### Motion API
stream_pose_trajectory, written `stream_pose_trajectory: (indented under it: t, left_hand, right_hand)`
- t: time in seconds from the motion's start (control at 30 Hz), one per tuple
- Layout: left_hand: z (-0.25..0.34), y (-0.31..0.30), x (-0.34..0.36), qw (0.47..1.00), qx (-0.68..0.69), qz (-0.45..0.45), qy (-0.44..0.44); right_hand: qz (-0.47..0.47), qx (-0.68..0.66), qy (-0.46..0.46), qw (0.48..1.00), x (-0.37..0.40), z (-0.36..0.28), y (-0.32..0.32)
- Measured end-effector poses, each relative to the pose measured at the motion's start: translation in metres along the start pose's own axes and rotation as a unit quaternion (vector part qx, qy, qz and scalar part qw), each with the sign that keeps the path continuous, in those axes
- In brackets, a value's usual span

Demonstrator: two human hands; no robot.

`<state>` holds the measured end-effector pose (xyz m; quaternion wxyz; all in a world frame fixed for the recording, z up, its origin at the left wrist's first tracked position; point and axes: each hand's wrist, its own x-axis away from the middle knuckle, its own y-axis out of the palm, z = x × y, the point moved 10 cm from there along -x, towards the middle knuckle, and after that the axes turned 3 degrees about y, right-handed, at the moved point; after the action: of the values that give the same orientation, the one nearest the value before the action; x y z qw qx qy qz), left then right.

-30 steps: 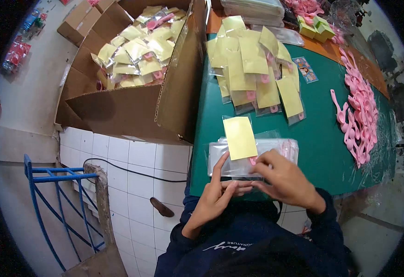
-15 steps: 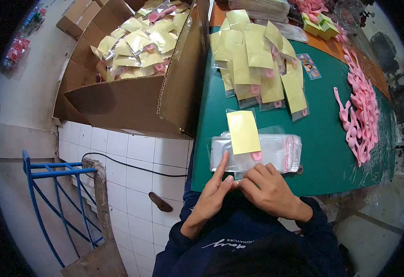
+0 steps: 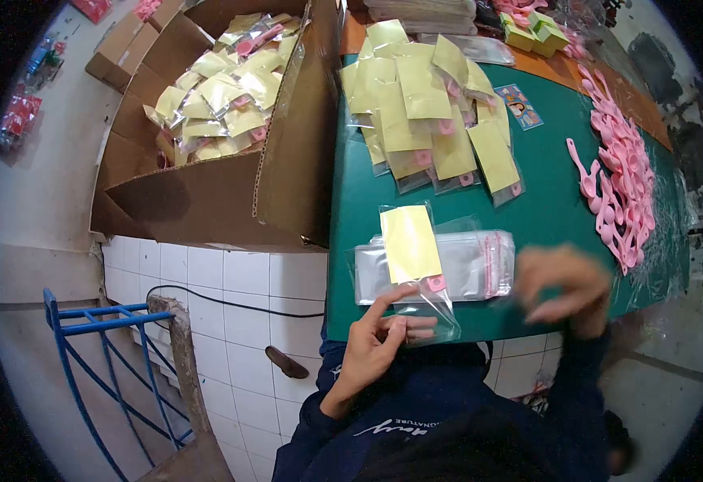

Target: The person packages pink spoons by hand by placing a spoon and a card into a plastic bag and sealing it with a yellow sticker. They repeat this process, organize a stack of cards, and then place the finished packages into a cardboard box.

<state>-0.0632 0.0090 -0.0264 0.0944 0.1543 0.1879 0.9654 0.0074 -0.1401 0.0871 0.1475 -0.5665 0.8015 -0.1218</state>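
Observation:
My left hand [image 3: 375, 341] pinches the lower, clear end of a plastic bag [image 3: 440, 321] between thumb and fingers. Inside that bag are a yellow card [image 3: 412, 245] and a pink piece [image 3: 436, 283], which looks like a spoon handle's end. The packet lies across a stack of clear plastic bags [image 3: 468, 261] on the green table. To the right of this stack, my right hand [image 3: 560, 285] is in the air, smeared by motion; whether its fingers hold anything does not show.
Filled packets with yellow cards [image 3: 424, 88] lie piled farther back. Pink spoons [image 3: 625, 177] are heaped at the right of the green table [image 3: 544, 185]. A cardboard box [image 3: 198, 205] of similar packets stands left. A small printed card [image 3: 518, 107] lies near the packet pile.
My right hand has left my left hand and moved right and up. The clear end of the bag now spreads over my left fingers. The whole view has shifted slightly.

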Motion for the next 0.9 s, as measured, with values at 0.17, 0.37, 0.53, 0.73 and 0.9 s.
stream_pose_trajectory:
  t: [0.17, 0.37, 0.53, 0.73, 0.9]
  left_hand:
    - [-0.006, -0.004, 0.0, 0.999, -0.036, -0.007, -0.017]
    - [-0.003, -0.005, 0.004, 1.0, -0.007, 0.004, -0.003]
    - [0.0, 0.004, 0.02, 0.997, 0.027, -0.065, -0.034]
    - [0.013, -0.008, 0.027, 0.975, -0.211, -0.051, 0.04]
    - [0.024, 0.0, 0.022, 0.916, -0.388, -0.033, 0.101]
  right_hand:
    - [0.471, 0.336, 0.271, 0.769, 0.154, 0.03, -0.206]
    - [0.374, 0.341, 0.215, 0.835, 0.036, 0.003, -0.023]
    - [0.347, 0.229, 0.138, 0.899, -0.014, 0.022, 0.077]
    - [0.352, 0.089, 0.185, 0.913, 0.01, 0.033, 0.079]
    - [0.355, 0.009, 0.199, 0.913, 0.013, 0.04, 0.08]
